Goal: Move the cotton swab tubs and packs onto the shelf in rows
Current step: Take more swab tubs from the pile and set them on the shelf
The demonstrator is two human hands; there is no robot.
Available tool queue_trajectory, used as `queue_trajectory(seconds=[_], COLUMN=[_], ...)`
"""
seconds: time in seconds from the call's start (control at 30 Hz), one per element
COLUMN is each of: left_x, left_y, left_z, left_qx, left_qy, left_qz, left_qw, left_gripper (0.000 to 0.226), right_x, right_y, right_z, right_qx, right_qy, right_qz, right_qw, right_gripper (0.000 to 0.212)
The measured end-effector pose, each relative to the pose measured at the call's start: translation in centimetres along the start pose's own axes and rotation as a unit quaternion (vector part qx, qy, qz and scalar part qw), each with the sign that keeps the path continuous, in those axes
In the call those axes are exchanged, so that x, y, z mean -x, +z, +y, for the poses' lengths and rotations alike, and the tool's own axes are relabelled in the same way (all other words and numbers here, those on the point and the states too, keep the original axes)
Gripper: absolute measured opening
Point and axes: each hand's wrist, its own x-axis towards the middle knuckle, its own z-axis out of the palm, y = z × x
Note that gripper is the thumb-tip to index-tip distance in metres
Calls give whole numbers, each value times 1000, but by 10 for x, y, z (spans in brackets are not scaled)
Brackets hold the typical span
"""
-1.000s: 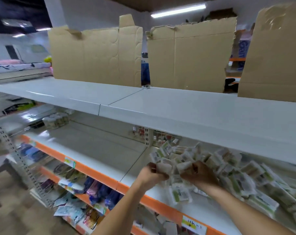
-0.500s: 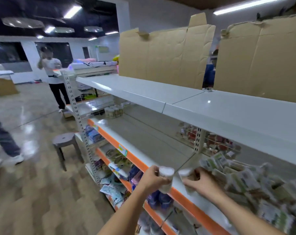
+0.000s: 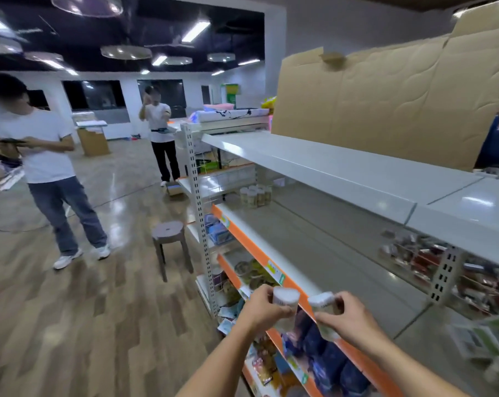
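Two raised hands, left hand [image 3: 264, 309] and right hand [image 3: 347, 319], each grip around one upright swab tub [image 3: 285, 296], over the shelf [image 3: 314, 253] edge.

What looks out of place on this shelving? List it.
The packs at the right of the orange-edged shelf lie in a loose jumble, not in rows. Torn cardboard stands along the back of the top shelf. The tubs at the far end stand tidy.
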Motion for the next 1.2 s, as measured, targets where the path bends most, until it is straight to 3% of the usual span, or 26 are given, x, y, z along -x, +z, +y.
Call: queue_trajectory(seconds=[0.23, 0.63, 1.2], left_x=[-28, -77, -250], left_y=[-63, -138, -226], left_z=[-21, -44, -49], left_qx=[-14, 21, 8], left_qy=[-8, -29, -55], left_qz=[34, 71, 117], left_qw=[999, 997, 992], left_gripper=[51, 45, 47], right_x=[-40, -108, -288], right_y=[52, 114, 181], right_z=[-44, -113, -197], right_qx=[12, 14, 1], right_qy=[-23, -65, -80], right_qz=[-15, -36, -58], right_qw=[1000, 997, 995], right_gripper=[41, 35, 33])
